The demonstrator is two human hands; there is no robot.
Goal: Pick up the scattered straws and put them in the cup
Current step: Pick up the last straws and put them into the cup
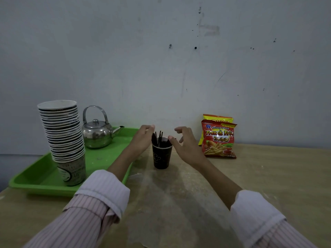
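A dark paper cup point(161, 158) stands upright on the wooden table, near its middle. Several thin black straws point(159, 139) stick up out of it, leaning a little apart. My left hand point(143, 138) hovers just left of the cup's rim, fingers loosely curled close to the straws' tops; whether it touches them I cannot tell. My right hand point(184, 142) is spread just right of the rim, thumb pointing toward the cup, holding nothing. No loose straws show on the table.
A green tray point(38, 176) at the left carries a tall stack of paper cups point(63, 138) and a metal kettle point(97, 132). Two snack bags point(218, 138) lean on the wall at the right. The wall runs right behind the cup.
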